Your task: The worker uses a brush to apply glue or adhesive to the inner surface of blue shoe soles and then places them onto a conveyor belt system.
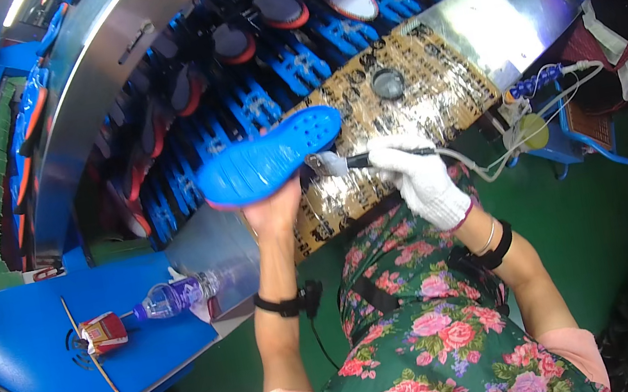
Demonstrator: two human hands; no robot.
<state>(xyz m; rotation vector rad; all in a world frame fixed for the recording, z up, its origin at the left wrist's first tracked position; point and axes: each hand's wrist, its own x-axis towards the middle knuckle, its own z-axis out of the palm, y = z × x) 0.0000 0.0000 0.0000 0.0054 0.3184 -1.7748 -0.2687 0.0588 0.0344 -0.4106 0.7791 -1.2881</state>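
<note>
Blue sole [267,161] is up off the tabletop [209,238], in front of the near edge of the blue holders [301,71], left of centre. Tread side faces the camera. Long axis runs left to right on a slight diagonal: wide end points left and a bit toward the person, narrower end with the round holes points right and a bit away. Left hand [276,209], bare, grips it from below near mid-length. Right hand [416,179], white glove, is closed around a black-handled tool [359,161]; its pale tip points left, just beside the holed end, contact can't tell. Pale cable [466,160] trails right. 1 dark round dish [387,84] sits on the taped brown sheet [433,64], beyond the tool.
</note>
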